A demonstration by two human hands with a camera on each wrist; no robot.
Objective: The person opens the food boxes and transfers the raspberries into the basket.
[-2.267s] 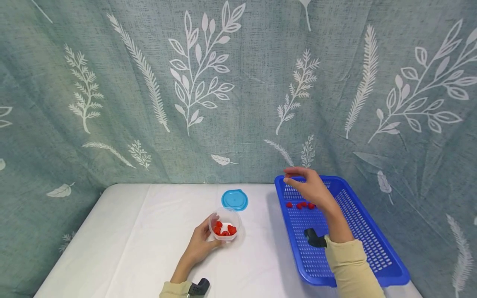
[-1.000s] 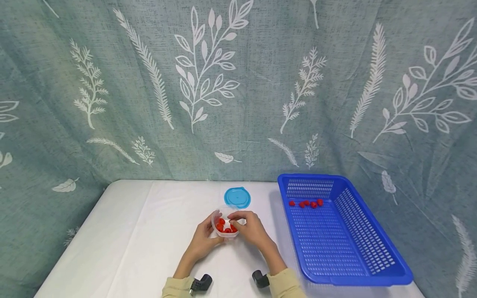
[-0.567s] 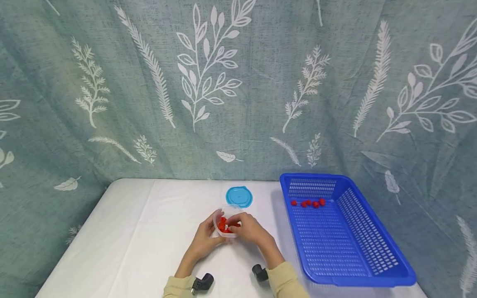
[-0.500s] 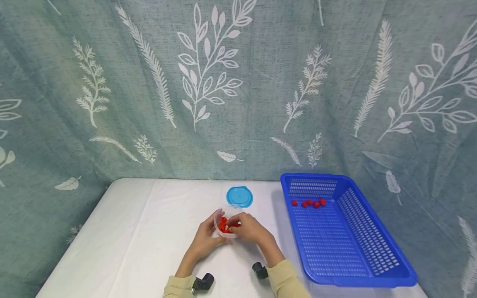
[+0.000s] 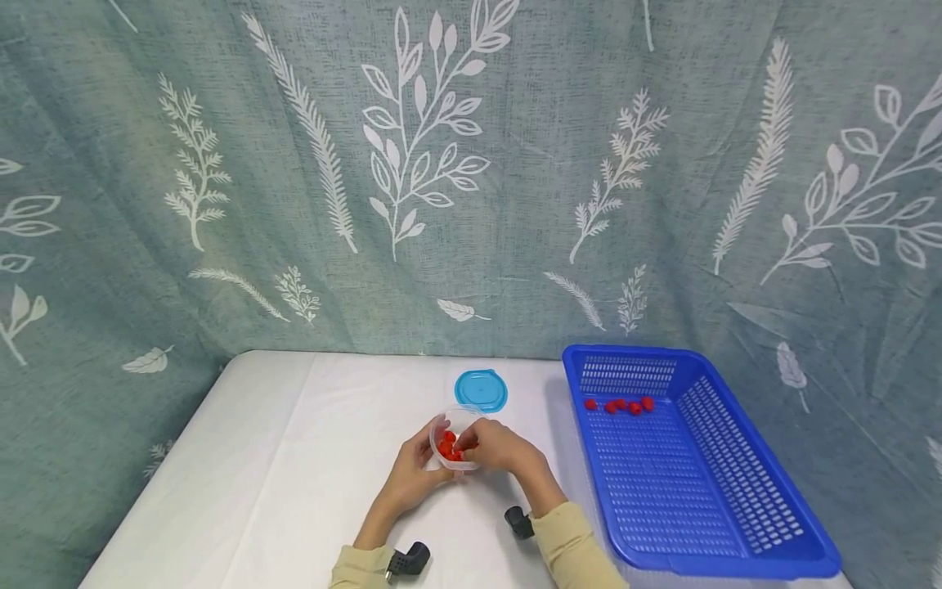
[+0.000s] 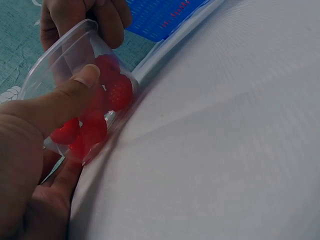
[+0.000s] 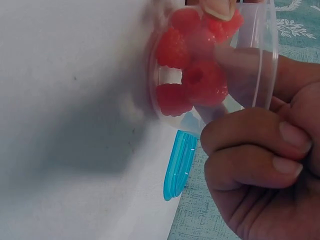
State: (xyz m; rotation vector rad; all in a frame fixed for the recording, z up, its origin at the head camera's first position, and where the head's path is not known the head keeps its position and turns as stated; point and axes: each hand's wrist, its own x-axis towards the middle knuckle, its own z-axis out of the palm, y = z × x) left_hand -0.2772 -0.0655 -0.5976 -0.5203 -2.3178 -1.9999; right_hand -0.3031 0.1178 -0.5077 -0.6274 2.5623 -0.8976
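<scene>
Head view high, forward-down; wrist views close, sharing tub [image 5: 460,418]

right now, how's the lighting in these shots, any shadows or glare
Head view: bright and fairly even, with a soft shadow on the white cloth beside the blue basket; left wrist view: dimmer, the cloth looking grey, small glints on the raspberries; right wrist view: a broad, soft-edged shadow across the cloth.

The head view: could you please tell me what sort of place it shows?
Probably a staged tabletop workspace, perhaps set up for recording: a leaf-patterned cloth hangs as a backdrop, a white-covered table stands before it, and there is a small black device at each wrist.
</scene>
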